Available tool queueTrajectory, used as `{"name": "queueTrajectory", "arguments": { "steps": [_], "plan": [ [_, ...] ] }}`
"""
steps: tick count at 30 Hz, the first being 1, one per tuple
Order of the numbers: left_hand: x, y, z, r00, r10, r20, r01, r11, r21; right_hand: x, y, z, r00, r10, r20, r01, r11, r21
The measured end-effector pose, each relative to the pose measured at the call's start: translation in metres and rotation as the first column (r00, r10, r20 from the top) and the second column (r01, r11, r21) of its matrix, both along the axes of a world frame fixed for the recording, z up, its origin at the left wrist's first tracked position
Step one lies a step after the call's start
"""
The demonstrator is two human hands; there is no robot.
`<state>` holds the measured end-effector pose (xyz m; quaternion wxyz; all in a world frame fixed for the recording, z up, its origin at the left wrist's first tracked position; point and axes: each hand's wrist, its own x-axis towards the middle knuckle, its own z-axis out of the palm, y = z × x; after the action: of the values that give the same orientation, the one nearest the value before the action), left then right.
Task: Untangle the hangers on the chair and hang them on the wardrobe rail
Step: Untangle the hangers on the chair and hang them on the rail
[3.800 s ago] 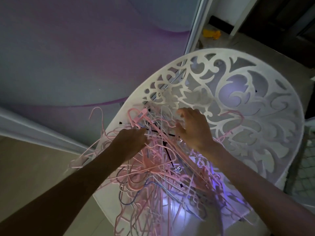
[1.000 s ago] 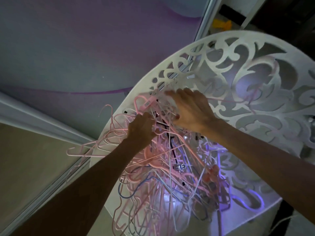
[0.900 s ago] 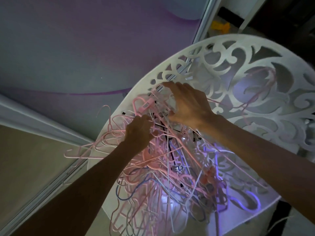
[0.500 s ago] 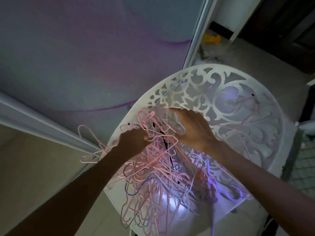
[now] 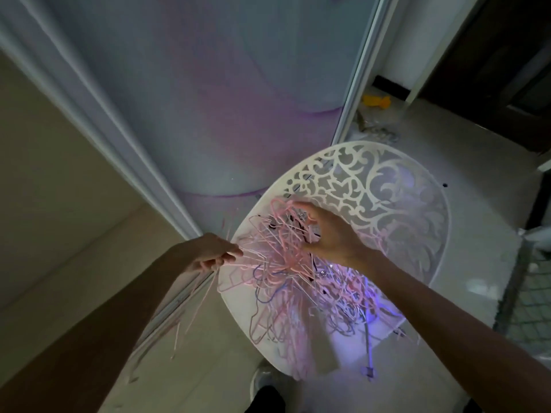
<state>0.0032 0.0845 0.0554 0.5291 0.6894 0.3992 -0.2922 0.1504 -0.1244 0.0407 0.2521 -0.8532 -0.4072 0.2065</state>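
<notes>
A tangled heap of thin pink, white and blue hangers [image 5: 286, 272] lies on the seat of a white chair [image 5: 387, 186] with a cut-out scroll back. My left hand [image 5: 213, 251] is off the chair's left edge and grips a blurred pink hanger [image 5: 193, 302] that trails down and left from it. My right hand [image 5: 331, 234] rests on top of the heap with its fingers curled round pink hangers near the heap's far end. No wardrobe rail is in view.
A lilac sliding wardrobe door [image 5: 223, 99] with a pale frame [image 5: 354, 70] stands right behind the chair. A yellow object [image 5: 376, 101] and some clutter lie on the floor beyond. A mesh rack [image 5: 533, 290] is at the right edge. My foot [image 5: 264, 383] shows below the chair.
My left hand has pulled out of the heap to the left, drawing a pink hanger with it. My right hand stays on the pile. The view has risen and pulled back.
</notes>
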Motion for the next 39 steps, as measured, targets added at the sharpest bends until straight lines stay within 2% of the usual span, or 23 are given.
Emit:
{"name": "queueTrajectory", "arguments": {
  "steps": [2,5,8,10,13,15,19,22,24,26,28,30,32,36,39],
  "plan": [
    [-0.027,-0.003,0.014,0.984,0.172,0.049,-0.167,0.982,-0.083,-0.028,0.003,0.014,0.996,0.087,0.002,-0.087,0.996,0.003],
    [-0.066,-0.011,0.036,0.898,0.423,0.120,-0.390,0.892,-0.229,-0.071,0.004,0.035,0.984,0.178,-0.009,-0.178,0.984,0.023],
    [-0.107,-0.033,0.073,0.853,0.489,0.185,-0.415,0.848,-0.330,-0.115,0.001,0.059,0.961,0.274,-0.038,-0.273,0.962,0.027],
    [-0.137,-0.049,0.096,0.859,0.443,0.257,-0.377,0.887,-0.267,-0.144,-0.002,0.079,0.938,0.345,-0.043,-0.344,0.939,0.010],
    [-0.185,-0.065,0.123,0.874,0.329,0.357,-0.345,0.938,-0.020,-0.181,-0.004,0.111,0.912,0.401,-0.089,-0.400,0.916,0.023],
    [-0.216,-0.076,0.141,0.856,0.322,0.404,-0.377,0.924,0.062,-0.205,-0.002,0.133,0.894,0.434,-0.111,-0.432,0.901,0.037],
    [-0.259,-0.092,0.174,0.724,0.404,0.560,-0.556,0.821,0.127,-0.248,0.009,0.167,0.875,0.483,-0.041,-0.478,0.873,0.099],
    [-0.293,-0.083,0.193,0.615,0.491,0.617,-0.673,0.735,0.086,-0.265,0.007,0.184,0.899,0.438,-0.007,-0.429,0.885,0.181],
    [-0.322,-0.068,0.209,0.602,0.508,0.616,-0.694,0.714,0.090,-0.271,0.005,0.196,0.963,0.267,0.037,-0.266,0.919,0.289],
    [-0.352,-0.054,0.227,0.626,0.493,0.605,-0.677,0.729,0.106,-0.274,0.012,0.207,0.997,0.018,0.069,-0.042,0.932,0.361],
    [-0.376,-0.039,0.240,0.652,0.482,0.586,-0.653,0.749,0.110,-0.272,0.025,0.214,0.993,-0.118,0.001,0.115,0.975,0.191],
    [-0.407,-0.019,0.254,0.672,0.463,0.578,-0.634,0.763,0.126,-0.286,0.049,0.217,0.987,-0.115,-0.114,0.108,0.992,-0.066],
    [-0.434,0.000,0.262,0.675,0.446,0.587,-0.618,0.776,0.121,-0.305,0.070,0.217,0.988,-0.074,-0.134,0.046,0.978,-0.202],
    [-0.485,0.041,0.283,0.647,0.422,0.635,-0.571,0.820,0.037,-0.361,0.116,0.223,0.950,0.066,-0.306,-0.106,0.988,-0.116],
    [-0.507,0.065,0.295,0.638,0.423,0.644,-0.546,0.838,-0.009,-0.394,0.148,0.234,0.914,0.103,-0.394,-0.102,0.995,0.024]
  ]
}}
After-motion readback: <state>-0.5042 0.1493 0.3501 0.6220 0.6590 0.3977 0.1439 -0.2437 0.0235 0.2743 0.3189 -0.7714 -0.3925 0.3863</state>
